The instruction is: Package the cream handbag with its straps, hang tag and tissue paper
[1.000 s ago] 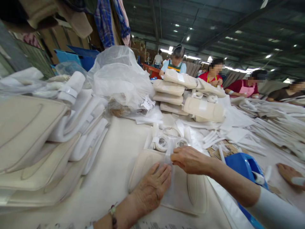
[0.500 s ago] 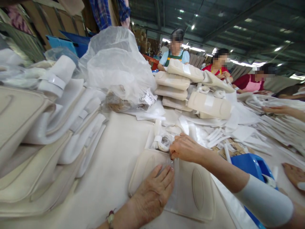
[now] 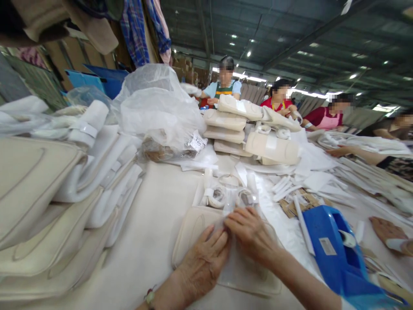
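A cream bag piece with oval stitched outlines lies in front of me, partly covered by my hands. My left hand rests on it, fingers stretched out and slightly bent. Beside those fingertips, my right hand has its fingers closed at a clear plastic strip; the fingertips' exact grip is hidden. The strip's upper end stands between two coiled straps, the left coil and the right coil, just beyond the bag piece.
Wrapped cream bag pieces are stacked at left. A large clear plastic bag and more bag pieces stand behind. A blue tape dispenser sits at right, near a co-worker's hand. Several people work across the table.
My right hand has come down from the coiled straps to beside my left fingertips. The left hand stays on the bag piece. The camera view has shifted, showing more of the blue dispenser.
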`<state>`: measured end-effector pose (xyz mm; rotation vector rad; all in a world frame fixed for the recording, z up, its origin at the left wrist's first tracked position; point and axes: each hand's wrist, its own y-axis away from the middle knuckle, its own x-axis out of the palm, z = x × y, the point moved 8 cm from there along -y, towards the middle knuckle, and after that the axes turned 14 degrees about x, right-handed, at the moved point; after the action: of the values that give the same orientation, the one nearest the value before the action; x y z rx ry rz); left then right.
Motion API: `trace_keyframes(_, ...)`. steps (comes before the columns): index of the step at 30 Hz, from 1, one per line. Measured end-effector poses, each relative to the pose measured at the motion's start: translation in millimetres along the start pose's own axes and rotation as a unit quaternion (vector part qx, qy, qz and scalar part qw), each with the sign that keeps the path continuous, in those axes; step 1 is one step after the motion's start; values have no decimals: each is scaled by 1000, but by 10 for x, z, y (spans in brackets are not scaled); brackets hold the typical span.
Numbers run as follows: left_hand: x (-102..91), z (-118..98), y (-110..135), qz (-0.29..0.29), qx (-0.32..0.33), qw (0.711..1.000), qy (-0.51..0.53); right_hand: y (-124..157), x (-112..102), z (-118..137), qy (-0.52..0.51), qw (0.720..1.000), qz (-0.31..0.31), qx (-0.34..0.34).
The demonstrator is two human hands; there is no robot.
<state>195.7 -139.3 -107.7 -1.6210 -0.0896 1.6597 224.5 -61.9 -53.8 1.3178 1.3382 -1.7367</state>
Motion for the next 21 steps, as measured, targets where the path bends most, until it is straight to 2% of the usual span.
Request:
trace_keyframes(2,-52,0,7,-57,-8,998,-15,281,22,93,9,997,-81,6)
trace_keyframes(5,-55,35,86,-151,-18,986,-72,488,169,159,5,991,-132,5)
trace_keyframes(9,80,83,131,-181,25,977,-109,543,224,195,16,975,-221,-11)
trace_keyframes(12,29,79,94,-188,67,972,-122,577,122,208,11,964,-265,-1)
trace_keyframes(15,-91,84,5,-170,76,975,-125,751,-178,172,-36,961,-274,-20)
trace_keyframes(17,-158,68,-37,-157,83,976,-128,965,-455,-4,-36,965,-259,1)
trace_keyframes(19,-172,39,-47,-135,93,978,-130,1281,-800,-408,-14,955,-277,106)
trace_keyframes(20,-154,33,-40,-118,95,980,-127,1493,-989,-692,-15,933,-305,191)
trace_keyframes(21,-134,29,-25,-105,95,983,-120,1732,-1147,-1002,-21,900,-327,288)
